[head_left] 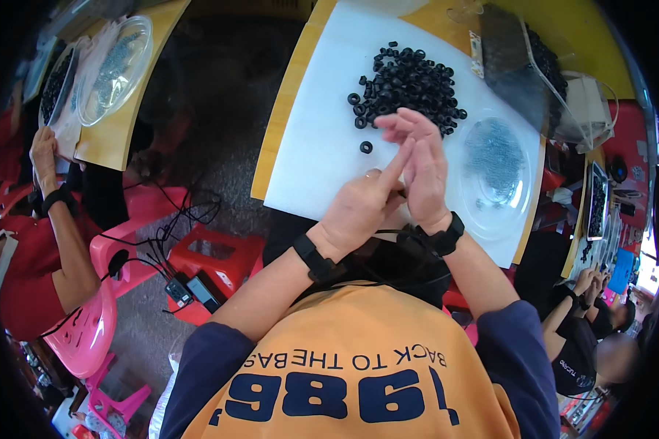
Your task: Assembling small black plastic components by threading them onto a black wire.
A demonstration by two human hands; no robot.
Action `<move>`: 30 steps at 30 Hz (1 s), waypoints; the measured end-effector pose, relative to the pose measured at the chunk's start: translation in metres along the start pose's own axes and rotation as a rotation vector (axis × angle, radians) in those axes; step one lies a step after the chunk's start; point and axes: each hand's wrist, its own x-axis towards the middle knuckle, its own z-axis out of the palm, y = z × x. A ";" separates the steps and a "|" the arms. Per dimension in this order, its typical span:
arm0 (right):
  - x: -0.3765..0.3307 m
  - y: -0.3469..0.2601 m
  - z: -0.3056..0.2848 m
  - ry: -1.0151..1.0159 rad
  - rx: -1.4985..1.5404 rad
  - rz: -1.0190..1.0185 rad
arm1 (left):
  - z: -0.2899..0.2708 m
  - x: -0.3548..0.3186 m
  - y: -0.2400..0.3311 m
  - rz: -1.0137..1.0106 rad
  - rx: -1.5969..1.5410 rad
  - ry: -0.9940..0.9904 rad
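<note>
Small black rubber rings (410,82), probably light and grippy, heap on the white table sheet (322,146) beyond the left hand (360,208) and right hand (421,164), fingers extended and pressed together, whatever they pinch being hidden.

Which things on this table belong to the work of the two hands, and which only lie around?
In use:
- left hand and right hand, pressed together above the white mat
- pile of black rings
- clear dish of small metal parts

Lying about:
- red stool
- pink chair
- clear bowl on the neighbouring table
</note>
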 end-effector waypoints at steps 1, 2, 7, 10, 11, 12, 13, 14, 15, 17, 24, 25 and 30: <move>0.002 -0.010 -0.007 0.030 -0.018 -0.019 | -0.006 0.003 0.007 -0.071 -0.043 -0.019; 0.003 -0.020 -0.015 0.062 -0.037 -0.037 | -0.008 0.004 0.013 -0.142 -0.086 -0.040; -0.033 -0.066 -0.054 -0.189 -0.626 0.135 | -0.013 0.010 0.016 -0.440 -0.633 0.058; -0.055 -0.087 -0.037 -0.140 -0.686 0.067 | -0.021 0.013 0.038 -0.582 -0.848 -0.025; -0.061 -0.081 -0.037 -0.093 -0.669 0.050 | -0.018 0.012 0.044 -0.604 -0.851 -0.039; -0.065 -0.079 -0.039 -0.088 -0.657 0.042 | -0.017 0.009 0.047 -0.642 -0.855 -0.054; -0.068 -0.079 -0.040 -0.084 -0.645 0.033 | -0.017 0.007 0.050 -0.681 -0.859 -0.067; -0.071 -0.080 -0.042 -0.080 -0.633 0.024 | -0.016 0.005 0.052 -0.719 -0.861 -0.079; -0.074 -0.081 -0.043 -0.098 -0.641 0.015 | -0.016 0.003 0.052 -0.738 -0.878 -0.094; -0.083 -0.083 -0.045 -0.137 -0.659 -0.002 | -0.017 -0.004 0.053 -0.793 -0.889 -0.176; -0.094 -0.093 -0.054 -0.170 -0.492 0.140 | -0.022 -0.009 0.056 -0.861 -0.933 -0.322; -0.087 -0.098 -0.060 -0.185 -0.498 0.200 | -0.025 -0.005 0.065 -0.876 -0.903 -0.270; -0.007 -0.123 -0.128 0.058 -0.117 0.207 | -0.036 0.011 0.040 -0.551 -0.296 0.065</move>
